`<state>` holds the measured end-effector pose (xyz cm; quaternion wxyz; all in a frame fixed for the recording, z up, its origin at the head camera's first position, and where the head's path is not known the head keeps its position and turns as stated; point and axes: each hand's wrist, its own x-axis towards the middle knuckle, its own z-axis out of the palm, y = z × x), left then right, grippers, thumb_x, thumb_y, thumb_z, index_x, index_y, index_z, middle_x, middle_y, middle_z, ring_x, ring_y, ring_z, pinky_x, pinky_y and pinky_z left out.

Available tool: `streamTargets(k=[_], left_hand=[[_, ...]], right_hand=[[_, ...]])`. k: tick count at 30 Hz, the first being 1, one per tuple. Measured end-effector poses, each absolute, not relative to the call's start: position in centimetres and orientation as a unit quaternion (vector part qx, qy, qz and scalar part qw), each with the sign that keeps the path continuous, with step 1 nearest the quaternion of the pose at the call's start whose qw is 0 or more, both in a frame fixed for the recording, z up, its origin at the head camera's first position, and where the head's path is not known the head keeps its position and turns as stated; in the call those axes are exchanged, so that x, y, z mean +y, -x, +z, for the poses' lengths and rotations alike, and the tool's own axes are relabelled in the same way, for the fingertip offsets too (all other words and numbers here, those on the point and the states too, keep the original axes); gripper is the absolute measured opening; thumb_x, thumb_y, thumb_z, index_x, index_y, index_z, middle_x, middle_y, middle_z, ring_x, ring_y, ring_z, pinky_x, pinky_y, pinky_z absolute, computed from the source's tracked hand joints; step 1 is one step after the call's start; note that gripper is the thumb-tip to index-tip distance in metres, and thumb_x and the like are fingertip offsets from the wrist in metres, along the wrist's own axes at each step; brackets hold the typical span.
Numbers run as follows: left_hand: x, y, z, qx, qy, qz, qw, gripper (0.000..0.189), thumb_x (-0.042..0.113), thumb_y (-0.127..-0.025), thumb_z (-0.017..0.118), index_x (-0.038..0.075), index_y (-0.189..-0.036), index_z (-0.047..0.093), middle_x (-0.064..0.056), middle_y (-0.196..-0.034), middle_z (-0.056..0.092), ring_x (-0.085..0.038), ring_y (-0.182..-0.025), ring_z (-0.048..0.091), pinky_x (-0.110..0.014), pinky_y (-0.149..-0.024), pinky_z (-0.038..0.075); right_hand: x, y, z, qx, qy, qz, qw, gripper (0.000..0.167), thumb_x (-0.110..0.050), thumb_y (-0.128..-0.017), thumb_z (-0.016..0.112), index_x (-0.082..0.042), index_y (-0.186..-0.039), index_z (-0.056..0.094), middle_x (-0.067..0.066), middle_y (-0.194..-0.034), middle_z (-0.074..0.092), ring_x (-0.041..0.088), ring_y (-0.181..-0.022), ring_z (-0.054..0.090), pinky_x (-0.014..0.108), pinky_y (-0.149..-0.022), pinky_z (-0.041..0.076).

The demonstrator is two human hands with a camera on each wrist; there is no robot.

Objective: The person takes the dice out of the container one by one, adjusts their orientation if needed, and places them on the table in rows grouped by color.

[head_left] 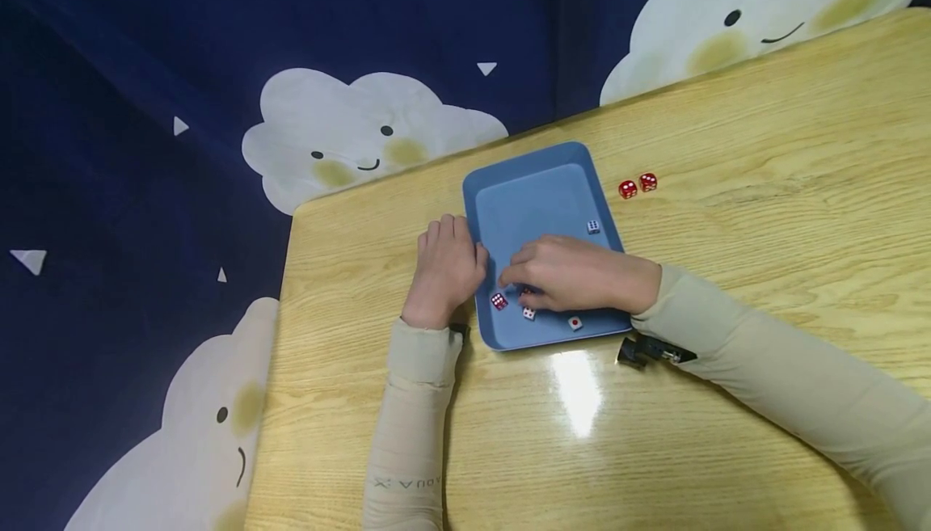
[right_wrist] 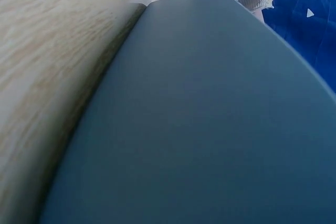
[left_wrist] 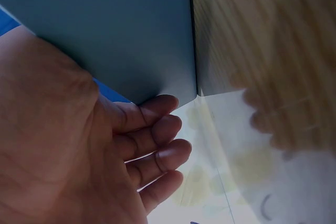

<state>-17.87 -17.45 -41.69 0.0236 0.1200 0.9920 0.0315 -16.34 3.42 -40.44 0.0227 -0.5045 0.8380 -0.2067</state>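
A blue tray (head_left: 524,337) stands on the wooden table. My left hand (head_left: 445,268) holds its left rim, thumb over the edge; its fingers (left_wrist: 173,156) lie loosely bent along the outer wall in the left wrist view. Reaching into the tray from the right, my right hand (head_left: 575,272) has its fingers bent downward over the dice. One red die (head_left: 527,292) partly shows between thumb and fingers; I cannot tell whether it is pinched. Just below the thumb is a white die (head_left: 528,313), and left of the fingertips lies another red die (head_left: 499,301).
Inside the tray are also a white die with a red dot (head_left: 575,323) near the front wall and another white die (head_left: 593,226) by the right wall. Two red dice (head_left: 638,185) lie on the table beyond the tray. A dark blue cloud-patterned curtain (head_left: 407,14) borders the table.
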Motion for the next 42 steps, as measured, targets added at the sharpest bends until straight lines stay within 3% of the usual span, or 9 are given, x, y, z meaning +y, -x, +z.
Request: streamTargets(k=[42], left_hand=[[-17.41,17.91,-41.29,0.992,-0.117,0.038,0.032,0.034,0.026,-0.103,0.042,-0.002,-0.121,0.052,-0.017,-0.113,0.054,-0.035,-0.103,0.049,-0.047,-0.092,0.042]], right_hand=[[3.78,16.47,-40.26,0.870,0.461,-0.174,0.028,0.029,-0.024,-0.088,0.082,-0.012,-0.114,0.076,0.002,-0.095,0.075,0.024,-0.090,0.072,0.049,-0.086,0.057]])
